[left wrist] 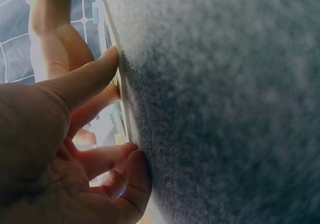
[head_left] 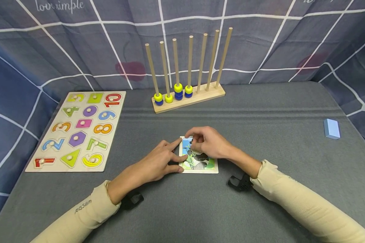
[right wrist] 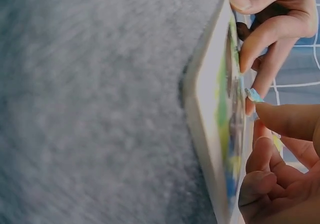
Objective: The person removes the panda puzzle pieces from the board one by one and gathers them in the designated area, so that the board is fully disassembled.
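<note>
A small jigsaw puzzle (head_left: 213,171) with a panda picture lies in its pale tray on the grey table, in the middle of the head view. My left hand (head_left: 158,162) rests at its left side, the thumb at the lower left corner and two extended fingers on the board. Over the upper part of the picture, my right hand (head_left: 214,143) pinches a small light-blue puzzle piece (right wrist: 254,95) between thumb and fingers. In the right wrist view this piece shows just above the board's surface. The fingers hide part of the picture in the head view.
To the left lies a wooden number-and-shape board (head_left: 56,166) with knobbed pieces. Behind the puzzle stands a wooden rod stand (head_left: 200,98) with yellow and blue rings on some rods. A light-blue block (head_left: 332,129) lies at the right. A checked cloth (head_left: 249,44) hangs behind.
</note>
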`<action>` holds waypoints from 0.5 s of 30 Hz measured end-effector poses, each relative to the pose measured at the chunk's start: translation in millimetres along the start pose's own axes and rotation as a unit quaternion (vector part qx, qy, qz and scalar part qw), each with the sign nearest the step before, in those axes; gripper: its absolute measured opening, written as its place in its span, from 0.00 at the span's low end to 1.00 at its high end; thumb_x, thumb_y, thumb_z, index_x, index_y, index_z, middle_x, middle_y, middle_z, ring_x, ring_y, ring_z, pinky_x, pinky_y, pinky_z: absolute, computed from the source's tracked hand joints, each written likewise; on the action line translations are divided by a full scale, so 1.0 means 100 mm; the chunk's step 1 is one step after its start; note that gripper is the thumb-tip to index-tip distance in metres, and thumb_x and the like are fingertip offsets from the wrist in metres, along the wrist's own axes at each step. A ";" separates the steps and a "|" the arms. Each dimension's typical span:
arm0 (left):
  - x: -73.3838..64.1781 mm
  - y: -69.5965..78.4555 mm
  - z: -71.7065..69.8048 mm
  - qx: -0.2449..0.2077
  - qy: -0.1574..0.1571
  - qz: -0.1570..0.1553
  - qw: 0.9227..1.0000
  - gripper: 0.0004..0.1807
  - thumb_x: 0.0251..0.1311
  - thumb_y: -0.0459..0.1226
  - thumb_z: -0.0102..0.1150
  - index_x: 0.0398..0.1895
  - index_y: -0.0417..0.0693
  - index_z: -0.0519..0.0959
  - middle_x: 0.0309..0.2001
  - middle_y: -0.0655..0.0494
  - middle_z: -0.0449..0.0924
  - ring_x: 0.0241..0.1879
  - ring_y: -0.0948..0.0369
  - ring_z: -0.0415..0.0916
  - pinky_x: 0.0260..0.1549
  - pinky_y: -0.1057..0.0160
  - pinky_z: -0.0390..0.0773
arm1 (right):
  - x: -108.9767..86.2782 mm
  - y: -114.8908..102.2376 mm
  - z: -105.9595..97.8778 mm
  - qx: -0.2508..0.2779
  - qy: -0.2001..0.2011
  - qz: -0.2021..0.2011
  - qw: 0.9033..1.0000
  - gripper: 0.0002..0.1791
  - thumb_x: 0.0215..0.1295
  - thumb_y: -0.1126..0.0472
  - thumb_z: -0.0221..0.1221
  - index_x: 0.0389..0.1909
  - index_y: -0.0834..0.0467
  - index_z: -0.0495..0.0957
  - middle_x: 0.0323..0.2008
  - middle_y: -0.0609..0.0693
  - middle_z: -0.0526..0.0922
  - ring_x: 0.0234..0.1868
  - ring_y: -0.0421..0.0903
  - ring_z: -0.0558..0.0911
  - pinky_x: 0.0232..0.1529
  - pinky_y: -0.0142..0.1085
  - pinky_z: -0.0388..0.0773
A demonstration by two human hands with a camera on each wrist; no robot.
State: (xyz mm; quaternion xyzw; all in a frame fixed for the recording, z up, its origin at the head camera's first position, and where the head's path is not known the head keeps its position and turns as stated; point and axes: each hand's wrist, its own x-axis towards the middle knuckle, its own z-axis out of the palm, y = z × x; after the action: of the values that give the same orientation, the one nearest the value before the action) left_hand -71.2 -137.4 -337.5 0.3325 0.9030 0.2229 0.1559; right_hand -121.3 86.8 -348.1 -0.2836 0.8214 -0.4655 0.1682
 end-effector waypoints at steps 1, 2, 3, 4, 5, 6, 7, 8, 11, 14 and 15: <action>0.00 0.00 0.00 0.001 -0.001 -0.001 1.000 0.23 0.60 0.45 0.67 0.59 0.51 0.81 0.74 0.38 0.53 0.47 0.55 0.65 0.44 0.56 0.69 | -0.01 -0.01 -0.01 0.008 0.001 0.001 1.000 0.16 0.61 0.73 0.60 0.51 0.64 0.80 0.27 0.49 0.79 0.23 0.42 0.73 0.26 0.34 0.71; 0.00 0.00 0.00 0.001 -0.001 -0.002 1.000 0.23 0.60 0.45 0.67 0.59 0.51 0.81 0.74 0.38 0.53 0.47 0.55 0.65 0.44 0.56 0.69 | -0.01 -0.01 -0.02 0.015 0.003 0.001 1.000 0.16 0.61 0.73 0.60 0.51 0.64 0.80 0.27 0.49 0.79 0.23 0.43 0.73 0.26 0.34 0.70; 0.00 0.00 0.00 0.001 -0.002 -0.004 1.000 0.23 0.60 0.45 0.67 0.59 0.51 0.81 0.74 0.38 0.53 0.47 0.55 0.65 0.45 0.55 0.69 | -0.02 -0.01 -0.03 0.021 0.004 0.003 1.000 0.16 0.61 0.73 0.60 0.51 0.64 0.80 0.27 0.49 0.79 0.23 0.43 0.73 0.26 0.34 0.70; 0.00 0.00 0.00 0.001 -0.003 -0.005 1.000 0.23 0.60 0.45 0.67 0.59 0.51 0.81 0.74 0.38 0.53 0.48 0.55 0.65 0.45 0.55 0.69 | -0.03 -0.02 -0.04 0.027 0.006 0.005 1.000 0.16 0.61 0.73 0.61 0.51 0.64 0.81 0.28 0.50 0.80 0.23 0.43 0.73 0.26 0.34 0.70; 0.00 0.00 0.00 0.001 -0.004 -0.006 1.000 0.23 0.60 0.45 0.67 0.59 0.51 0.81 0.74 0.38 0.53 0.48 0.55 0.65 0.45 0.55 0.69 | -0.04 -0.02 -0.05 0.032 0.009 0.009 0.999 0.16 0.61 0.72 0.61 0.50 0.63 0.81 0.28 0.50 0.80 0.23 0.44 0.73 0.27 0.34 0.70; 0.00 0.00 0.00 0.001 -0.005 -0.008 1.000 0.24 0.60 0.45 0.67 0.59 0.51 0.80 0.74 0.38 0.53 0.48 0.55 0.65 0.45 0.55 0.69 | -0.05 -0.03 -0.07 0.036 0.011 0.011 0.999 0.16 0.61 0.72 0.61 0.50 0.63 0.81 0.28 0.51 0.80 0.24 0.44 0.74 0.27 0.34 0.70; 0.00 0.00 0.00 0.002 -0.006 -0.010 1.000 0.24 0.60 0.45 0.67 0.59 0.51 0.80 0.74 0.38 0.53 0.48 0.54 0.65 0.46 0.55 0.69 | -0.06 -0.03 -0.08 0.040 0.012 0.012 0.999 0.16 0.61 0.72 0.62 0.50 0.63 0.81 0.28 0.51 0.80 0.24 0.45 0.74 0.27 0.34 0.70; 0.00 0.00 0.00 0.002 -0.007 -0.011 1.000 0.24 0.61 0.46 0.67 0.60 0.51 0.80 0.74 0.38 0.52 0.49 0.54 0.65 0.46 0.54 0.69 | -0.07 -0.04 -0.10 0.042 0.015 0.013 0.999 0.15 0.61 0.72 0.62 0.50 0.63 0.81 0.29 0.51 0.80 0.24 0.45 0.74 0.28 0.34 0.70; 0.00 0.01 0.00 0.005 -0.010 -0.014 1.000 0.24 0.61 0.46 0.66 0.60 0.52 0.80 0.75 0.39 0.52 0.49 0.54 0.65 0.47 0.54 0.69 | -0.12 -0.04 -0.16 0.045 0.024 0.016 0.999 0.15 0.61 0.72 0.63 0.49 0.63 0.81 0.28 0.52 0.80 0.24 0.45 0.73 0.28 0.34 0.68; 0.01 0.01 0.00 0.006 -0.011 -0.014 1.000 0.24 0.61 0.46 0.66 0.60 0.52 0.79 0.75 0.39 0.52 0.50 0.54 0.65 0.48 0.53 0.69 | -0.17 -0.02 -0.23 0.044 0.031 0.017 0.998 0.14 0.61 0.71 0.63 0.48 0.63 0.81 0.28 0.51 0.79 0.24 0.45 0.72 0.27 0.33 0.66; 0.01 0.01 0.00 0.007 -0.012 -0.014 1.000 0.24 0.61 0.46 0.66 0.60 0.52 0.79 0.75 0.39 0.52 0.50 0.53 0.65 0.48 0.53 0.69 | -0.20 0.00 -0.25 0.044 0.033 0.018 0.998 0.14 0.61 0.71 0.63 0.48 0.63 0.81 0.28 0.51 0.79 0.24 0.45 0.72 0.27 0.33 0.66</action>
State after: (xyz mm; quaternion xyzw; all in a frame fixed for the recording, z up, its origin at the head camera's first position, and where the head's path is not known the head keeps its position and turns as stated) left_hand -71.2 -136.3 -336.9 0.3235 0.9072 0.2108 0.1671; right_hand -119.6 115.9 -334.6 -0.2460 0.8100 -0.5071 0.1619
